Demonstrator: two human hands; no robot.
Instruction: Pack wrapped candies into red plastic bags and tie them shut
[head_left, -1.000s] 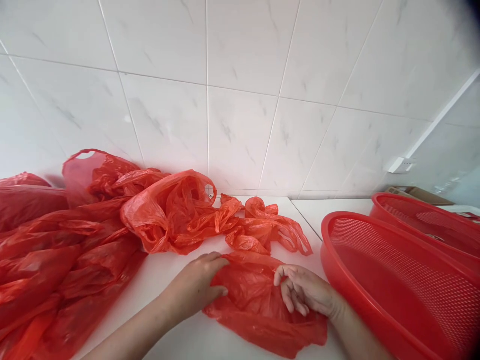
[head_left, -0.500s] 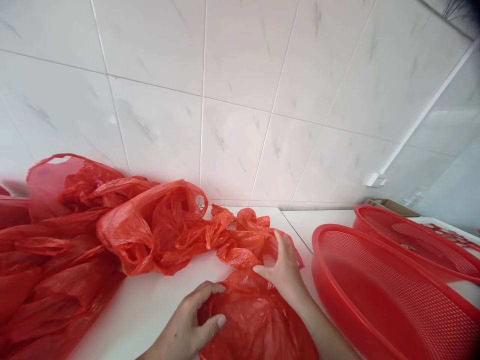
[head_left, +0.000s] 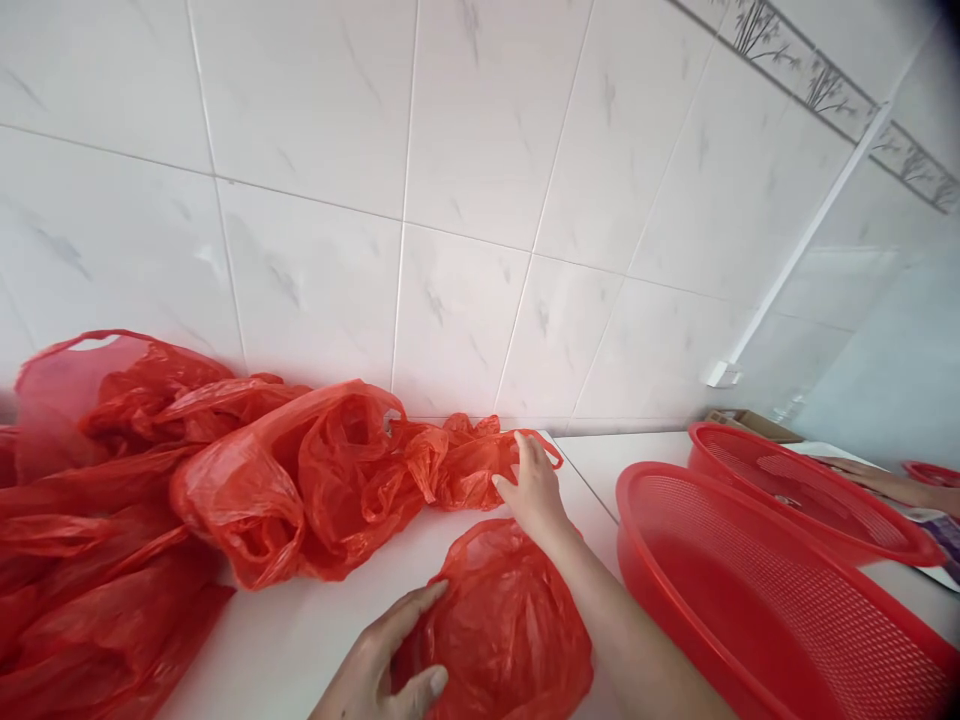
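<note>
A red plastic bag (head_left: pixel 510 620) lies bunched on the white table in front of me, its rim forming a rough ring. My left hand (head_left: pixel 390 655) rests against the bag's left side, thumb and fingers apart. Farther back, my right hand (head_left: pixel 534 490) touches the right end of a crumpled red plastic bag (head_left: pixel 469 465), its thumb and fingers spread. That bag meets a larger red plastic bag (head_left: pixel 300 490) with visible handle loops. My right forearm crosses over the right edge of the near bag.
A heap of red bags (head_left: pixel 97 560) covers the left side. On the right stand a large red plastic basket (head_left: pixel 697 580) and a second red basket (head_left: pixel 795 490). Another person's hand (head_left: pixel 870 475) shows at far right. A tiled wall (head_left: pixel 315 280) rises behind.
My right hand has moved away from the near bag, pushing the small crumpled bag back and left. My left hand stays by the near bag. Another person's arm now shows at far right.
</note>
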